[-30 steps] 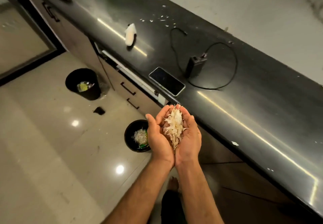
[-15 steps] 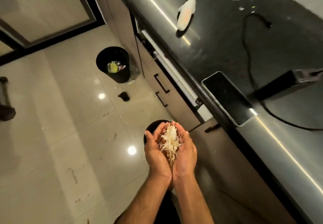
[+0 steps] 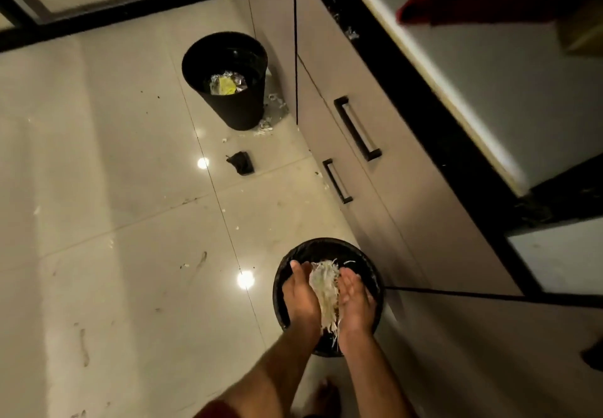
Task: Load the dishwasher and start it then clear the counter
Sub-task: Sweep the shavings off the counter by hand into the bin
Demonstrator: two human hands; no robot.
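Over the near bin: pale shredded scraps [image 3: 324,290] sit between two cupped palms, directly above the black bin's mouth at about 6 o'clock in the view.
Left hand [image 3: 300,300]: on the 9 o'clock side of the scraps, fingers straight and pressed together, palm turned inward against the pile.
Right hand [image 3: 355,303]: on the 3 o'clock side, fingers likewise straight and held together; the heels of both hands nearly meet under the scraps, and some strands hang down between the wrists.
Near bin [image 3: 375,274]: round, black, standing on the floor just beside the cabinet front.
Far bin [image 3: 251,114]: black, toward 12 o'clock, well apart, holding a yellow and foil wrapper [image 3: 225,84]; white bits lie on the floor at its base.
Dark scrap [image 3: 241,162]: on the tiles between the two bins.
Drawer handles [image 3: 357,128]: two black bars on the cabinet at 1 o'clock.
Counter [image 3: 489,68]: at 2 o'clock, blurred.
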